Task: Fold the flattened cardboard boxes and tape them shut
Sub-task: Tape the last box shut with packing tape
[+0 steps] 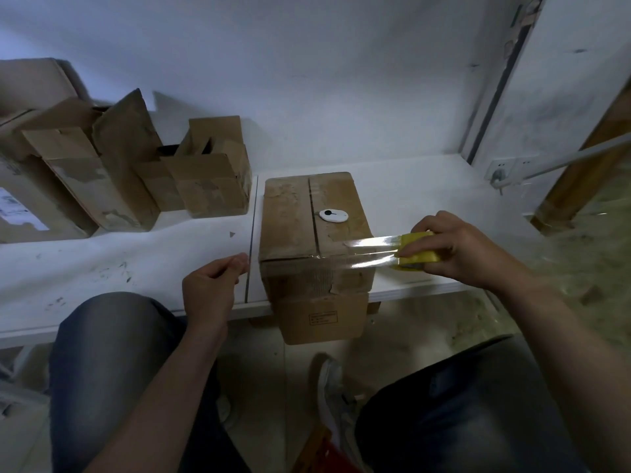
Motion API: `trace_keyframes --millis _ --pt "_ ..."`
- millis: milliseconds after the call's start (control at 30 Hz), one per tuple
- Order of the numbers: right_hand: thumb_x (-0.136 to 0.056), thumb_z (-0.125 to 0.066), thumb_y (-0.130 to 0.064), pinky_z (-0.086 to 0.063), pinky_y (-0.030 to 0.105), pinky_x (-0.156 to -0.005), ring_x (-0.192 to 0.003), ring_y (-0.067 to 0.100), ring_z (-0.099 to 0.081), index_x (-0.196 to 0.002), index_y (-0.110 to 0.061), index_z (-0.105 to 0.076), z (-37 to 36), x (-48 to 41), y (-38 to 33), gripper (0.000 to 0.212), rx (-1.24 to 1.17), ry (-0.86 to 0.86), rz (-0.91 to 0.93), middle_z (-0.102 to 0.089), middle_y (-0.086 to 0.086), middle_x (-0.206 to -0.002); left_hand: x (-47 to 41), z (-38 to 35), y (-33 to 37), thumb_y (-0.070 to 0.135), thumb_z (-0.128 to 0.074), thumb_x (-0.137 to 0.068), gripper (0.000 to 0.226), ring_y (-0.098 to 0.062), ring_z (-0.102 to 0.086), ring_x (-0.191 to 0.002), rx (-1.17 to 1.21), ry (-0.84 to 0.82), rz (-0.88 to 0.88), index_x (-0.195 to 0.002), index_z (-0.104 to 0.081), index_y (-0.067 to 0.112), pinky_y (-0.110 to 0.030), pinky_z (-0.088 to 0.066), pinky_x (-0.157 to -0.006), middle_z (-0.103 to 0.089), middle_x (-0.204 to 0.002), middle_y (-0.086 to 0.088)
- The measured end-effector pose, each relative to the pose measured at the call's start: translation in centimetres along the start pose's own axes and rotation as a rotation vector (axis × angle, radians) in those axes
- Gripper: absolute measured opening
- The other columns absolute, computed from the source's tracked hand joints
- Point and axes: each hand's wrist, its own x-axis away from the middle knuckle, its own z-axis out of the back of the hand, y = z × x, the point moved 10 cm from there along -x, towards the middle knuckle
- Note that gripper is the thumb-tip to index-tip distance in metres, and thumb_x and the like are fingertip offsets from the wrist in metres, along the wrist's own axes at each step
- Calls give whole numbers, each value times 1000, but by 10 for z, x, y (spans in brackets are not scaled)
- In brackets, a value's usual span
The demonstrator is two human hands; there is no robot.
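Table [102, 268]: one, white.
Box [307, 216]: one, closed, 12 o'clock, between my hands; front print unreadable.
Open boxes [211, 186]: about four, 10 o'clock.
Right hand [457, 247]: grips yellow tape roll [425, 259], 3 o'clock of box; strip [368, 250] stuck to box.
Left hand [208, 285]: 9 o'clock, curled, nothing seen held.
Cutter [333, 215]: one, white, atop box.

a white table [102, 264] is backed by a white wall [341, 80], flanked rightward by a socket [503, 169], and underlain by pale floor [266, 370].
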Motion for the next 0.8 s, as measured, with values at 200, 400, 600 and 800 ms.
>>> trace_keyframes --millis 200,400,600,800 --pt "-71 -89 -20 -52 41 -68 -84 25 -54 -106 -33 -78 -17 -6 12 40 9 -9 -25 -64 1 -103 -9 -10 -12 30 -70 -92 8 -11 -64 -90 26 -5 40 -99 -73 27 -42 -55 -93 -72 -94 12" --pt "-76 -82 -31 -46 33 -71 -84 19 -49 -106 -33 -78 -33 -9 21 31 2 -18 -42 -61 -2 -101 -12 -18 -30 26 -70 -92 22 -7 -64 -89 70 -9 76 -112 -73 17 -36 -55 -91 -72 -95 10" --pt "-78 -78 -35 -47 34 -72 -82 22 -51 -106 -32 -79 -47 -14 29 28 -14 -14 -70 -62 0 -101 -20 -21 -42 27 -70 -92 17 -9 -65 -91 102 16 102 -108 -73 23 -34 -55 -89 -73 -96 8" --pt "-74 -87 -24 -47 34 -72 -85 19 -48 -109 -35 -77 -62 -18 41 38 -10 -38 -112 -62 0 -104 -30 -32 -44 27 -64 -96 10 -8 -65 -92 73 16 66 -103 -72 28 -28 -54 -82 -71 -90 15"
